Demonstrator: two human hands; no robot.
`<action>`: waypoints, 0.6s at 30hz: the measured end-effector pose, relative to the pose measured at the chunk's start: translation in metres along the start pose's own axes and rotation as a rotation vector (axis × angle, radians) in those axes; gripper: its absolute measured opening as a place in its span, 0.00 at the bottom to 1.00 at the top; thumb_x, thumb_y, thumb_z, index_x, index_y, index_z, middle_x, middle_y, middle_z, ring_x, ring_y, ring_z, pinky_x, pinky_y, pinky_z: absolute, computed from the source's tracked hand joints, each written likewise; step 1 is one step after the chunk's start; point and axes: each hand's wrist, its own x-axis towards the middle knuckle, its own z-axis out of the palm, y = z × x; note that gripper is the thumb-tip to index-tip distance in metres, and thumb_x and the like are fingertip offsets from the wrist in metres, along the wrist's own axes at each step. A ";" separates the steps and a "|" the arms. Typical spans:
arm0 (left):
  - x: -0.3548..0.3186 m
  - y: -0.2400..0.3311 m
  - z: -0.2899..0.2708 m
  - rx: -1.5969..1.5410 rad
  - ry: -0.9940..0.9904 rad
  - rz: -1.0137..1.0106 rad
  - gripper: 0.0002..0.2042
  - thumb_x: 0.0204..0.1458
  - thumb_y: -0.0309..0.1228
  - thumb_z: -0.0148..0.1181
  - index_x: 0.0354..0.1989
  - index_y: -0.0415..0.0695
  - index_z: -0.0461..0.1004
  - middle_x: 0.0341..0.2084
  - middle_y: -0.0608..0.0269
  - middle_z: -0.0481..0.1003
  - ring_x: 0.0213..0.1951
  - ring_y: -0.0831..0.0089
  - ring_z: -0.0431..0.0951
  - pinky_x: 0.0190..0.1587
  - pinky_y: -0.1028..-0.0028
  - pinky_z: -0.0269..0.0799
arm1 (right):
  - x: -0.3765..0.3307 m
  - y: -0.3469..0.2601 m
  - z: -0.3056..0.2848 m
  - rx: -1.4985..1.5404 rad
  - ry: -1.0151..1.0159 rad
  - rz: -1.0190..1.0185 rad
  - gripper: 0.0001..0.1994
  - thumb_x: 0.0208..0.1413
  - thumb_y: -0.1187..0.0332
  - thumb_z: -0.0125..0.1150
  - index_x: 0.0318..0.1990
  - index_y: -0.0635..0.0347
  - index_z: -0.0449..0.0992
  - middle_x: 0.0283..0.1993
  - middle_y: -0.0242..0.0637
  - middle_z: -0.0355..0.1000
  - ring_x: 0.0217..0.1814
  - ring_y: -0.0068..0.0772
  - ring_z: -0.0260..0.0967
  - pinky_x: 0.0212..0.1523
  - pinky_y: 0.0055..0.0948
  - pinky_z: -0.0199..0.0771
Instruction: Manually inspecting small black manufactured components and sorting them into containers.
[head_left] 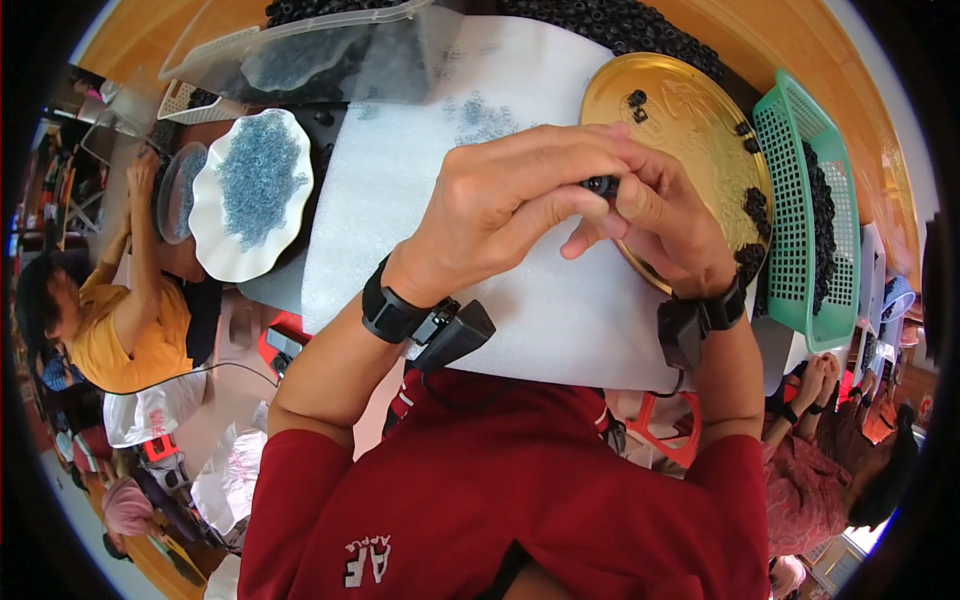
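My left hand (515, 195) and my right hand (665, 225) meet above a white foam sheet (420, 200). Together their fingertips pinch one small black ring-shaped part (601, 184). Just behind the hands lies a round gold tray (680, 100) with a few black parts on its surface and more along its right rim. A white scalloped plate (255, 190) full of tiny blue-grey rings sits to the left. Both wrists wear black bands with small devices.
A green plastic basket (805, 210) with black parts stands right of the gold tray. A heap of black parts (620, 25) and a clear plastic bag (330, 50) lie at the back. A person in yellow (120, 330) sits on the left, another person (850, 440) on the right.
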 end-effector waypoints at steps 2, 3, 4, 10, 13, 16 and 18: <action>0.001 0.001 0.001 0.028 0.049 -0.009 0.09 0.50 0.20 0.58 0.40 0.36 0.77 0.39 0.53 0.78 0.48 0.55 0.78 0.45 0.67 0.76 | 0.002 -0.001 0.000 -0.006 0.005 0.013 0.23 0.59 0.58 0.59 0.52 0.69 0.70 0.33 0.30 0.69 0.32 0.18 0.67 0.42 0.36 0.82; 0.002 0.000 0.002 0.030 0.047 -0.008 0.09 0.50 0.20 0.58 0.40 0.36 0.77 0.39 0.53 0.78 0.48 0.55 0.78 0.45 0.67 0.76 | 0.003 -0.002 0.000 -0.017 0.007 0.024 0.22 0.60 0.58 0.58 0.52 0.69 0.70 0.34 0.31 0.68 0.32 0.18 0.67 0.42 0.36 0.82; 0.002 -0.001 0.004 0.034 0.074 -0.016 0.09 0.50 0.20 0.58 0.40 0.36 0.77 0.39 0.53 0.78 0.48 0.55 0.78 0.45 0.67 0.76 | 0.003 -0.002 0.000 -0.016 0.007 0.020 0.22 0.60 0.58 0.58 0.52 0.69 0.70 0.34 0.31 0.68 0.32 0.18 0.67 0.42 0.36 0.82; 0.004 -0.001 0.007 0.080 0.089 0.028 0.09 0.50 0.21 0.59 0.40 0.36 0.77 0.40 0.53 0.78 0.48 0.55 0.78 0.46 0.67 0.75 | 0.002 0.005 -0.009 0.190 -0.049 0.002 0.20 0.61 0.60 0.57 0.51 0.69 0.70 0.33 0.31 0.67 0.32 0.17 0.66 0.42 0.36 0.82; 0.003 0.001 0.005 0.083 0.059 0.008 0.10 0.50 0.22 0.58 0.42 0.36 0.77 0.41 0.52 0.78 0.51 0.54 0.76 0.49 0.66 0.73 | 0.003 0.004 -0.012 0.156 -0.087 -0.031 0.19 0.60 0.61 0.58 0.50 0.69 0.72 0.32 0.29 0.68 0.29 0.16 0.65 0.41 0.36 0.82; 0.003 0.003 0.004 0.103 0.042 -0.021 0.11 0.52 0.23 0.58 0.44 0.37 0.77 0.44 0.52 0.78 0.53 0.53 0.75 0.53 0.66 0.71 | 0.002 -0.004 -0.010 0.034 0.042 -0.014 0.16 0.57 0.63 0.62 0.45 0.67 0.75 0.32 0.28 0.70 0.26 0.15 0.63 0.41 0.33 0.81; 0.004 0.004 0.003 0.132 0.049 -0.022 0.11 0.52 0.22 0.58 0.44 0.38 0.77 0.44 0.52 0.78 0.53 0.54 0.75 0.53 0.66 0.71 | -0.001 -0.009 -0.012 -0.066 0.108 -0.040 0.12 0.55 0.65 0.65 0.40 0.65 0.77 0.32 0.29 0.72 0.24 0.15 0.63 0.38 0.26 0.78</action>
